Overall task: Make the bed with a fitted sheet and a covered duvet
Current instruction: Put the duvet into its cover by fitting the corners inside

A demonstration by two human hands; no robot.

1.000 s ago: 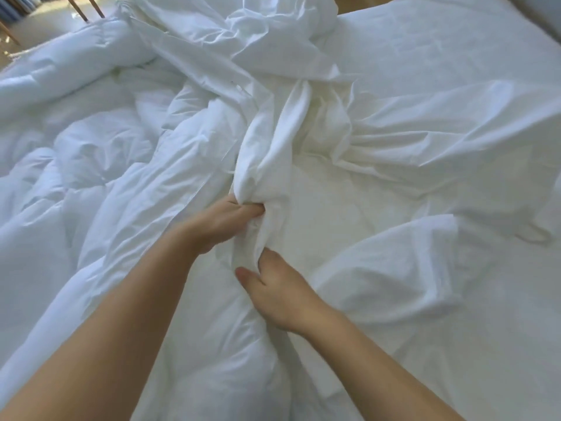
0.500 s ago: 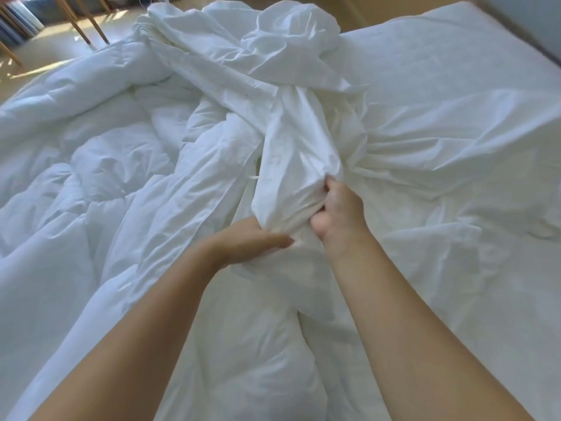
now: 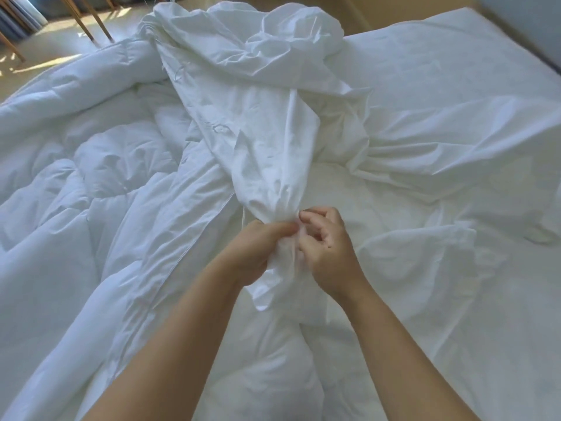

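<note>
Head view, looking down over a bed covered in white bedding.

At the centre of the frame, two bare forearms reach in from the lower edge and meet at a gathered bunch of thin white cloth (image 3: 267, 153). The left hand (image 3: 261, 250) has its fingers curled tight round the bunch, gripping it from the left side. The right hand (image 3: 326, 247) is just beside it, touching the same bunch from the right. Its fingers are bent and held close together, and the fingertips (image 3: 303, 214) and thumb pinch the cloth at the gathered neck.

Above the hands the cloth rises in a creased cone, then falls away toward the upper middle of the frame in a crumpled heap. More of it spreads in long folds across the right half. A short tail hangs below the hands. The cloth may be the fitted sheet or the duvet cover; the folds do not show which.

A puffy quilted duvet (image 3: 91, 165) fills the left half, rumpled, its edge running beneath the cloth. The flat mattress (image 3: 455, 65) shows at the upper right. Wooden chair legs (image 3: 91, 22) stand on a sunlit floor (image 3: 54, 56) in the upper left corner.
</note>
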